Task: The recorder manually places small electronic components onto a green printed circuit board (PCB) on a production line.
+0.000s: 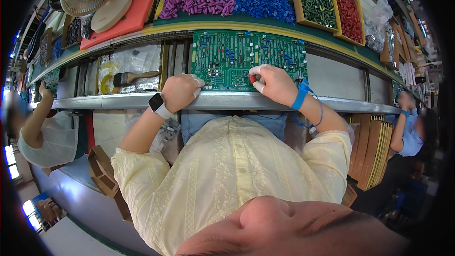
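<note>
small red part pinched over a green circuit board

from where i stand, the circuit board (227, 59) is a flat green sheet, stiff and rectangular, its face crowded with tiny blue, white, red and dark bits. it lies in front of the person, just beyond a smooth, dull silver metal rail (218, 100). the right hand (280, 83) is over the board's near edge, its grip closed, thumb and forefinger pinching a small red part (252, 79). pale fingertip covers sleeve those digits, and a blue band (299, 97) circles the wrist. the left hand (179, 91) is curled at the board's near left corner, its covered fingertips on or beside the edge; whether that grip clasps the board, i can't tell.

left of the board, a brush (135, 77) with dark bristles and a wooden handle lies on crinkled clear plastic. beyond, there are loose heaps of purple pieces (199, 1) and blue pieces (263, 4), with dark green pieces (315, 1) and red pieces (349, 16) in shallow yellowish trays.
</note>
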`<state>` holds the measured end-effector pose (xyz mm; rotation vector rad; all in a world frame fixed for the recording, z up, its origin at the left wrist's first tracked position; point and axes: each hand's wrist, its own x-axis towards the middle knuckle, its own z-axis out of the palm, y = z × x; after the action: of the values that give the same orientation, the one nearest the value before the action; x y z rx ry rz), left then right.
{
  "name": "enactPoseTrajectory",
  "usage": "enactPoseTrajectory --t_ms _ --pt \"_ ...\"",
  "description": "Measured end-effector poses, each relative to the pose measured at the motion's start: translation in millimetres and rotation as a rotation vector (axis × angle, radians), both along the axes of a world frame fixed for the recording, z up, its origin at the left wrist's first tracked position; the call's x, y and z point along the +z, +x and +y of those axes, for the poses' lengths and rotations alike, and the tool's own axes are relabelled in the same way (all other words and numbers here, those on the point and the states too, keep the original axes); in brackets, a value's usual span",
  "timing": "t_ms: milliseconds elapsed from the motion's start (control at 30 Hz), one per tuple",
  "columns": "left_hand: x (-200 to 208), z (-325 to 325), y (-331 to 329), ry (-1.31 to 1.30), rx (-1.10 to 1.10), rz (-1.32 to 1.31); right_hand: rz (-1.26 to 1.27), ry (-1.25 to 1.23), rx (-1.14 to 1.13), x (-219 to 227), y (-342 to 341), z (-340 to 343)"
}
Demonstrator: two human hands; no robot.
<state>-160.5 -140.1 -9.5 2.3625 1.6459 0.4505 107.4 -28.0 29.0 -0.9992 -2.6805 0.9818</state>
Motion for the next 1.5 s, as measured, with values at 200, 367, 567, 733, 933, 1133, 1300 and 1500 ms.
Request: enactPoseTrajectory --t_ms 200,367,567,733,933,1133,1300,1500 --pt "33.0 7.1 5.1 -0.100 0.070 0.030 -0.026 0.493 0.211 -11.6 -5.5 1.9" --pt "49.6 31.4 4.9 -0.019 0.089 -0.050 -0.182 0.514 0.197 -11.6 -12.3 1.8" --pt "43.1 61.1 22.5 0.254 0.023 -0.054 -0.257 0.512 0.219 -7.8 -16.0 1.4" --pt "33.2 76.8 32.1 0.274 -0.010 0.074 -0.252 0.472 0.203 -4.6 -20.0 2.3" --pt "26.6 77.1 33.8 0.387 -0.038 0.113 -0.083 0.300 -0.383 49.6 12.9 112.4" --pt "26.8 66.1 29.1 0.269 -0.016 0.081 -0.465 0.422 -0.805 12.3 109.2 253.0" --pt "28.7 62.7 27.8 0.266 -0.011 0.133 -0.384 0.419 -0.752 10.9 94.3 257.2" --pt "36.5 65.4 37.4 0.240 -0.055 0.127 -0.093 0.416 -0.805 -14.8 115.8 284.9"
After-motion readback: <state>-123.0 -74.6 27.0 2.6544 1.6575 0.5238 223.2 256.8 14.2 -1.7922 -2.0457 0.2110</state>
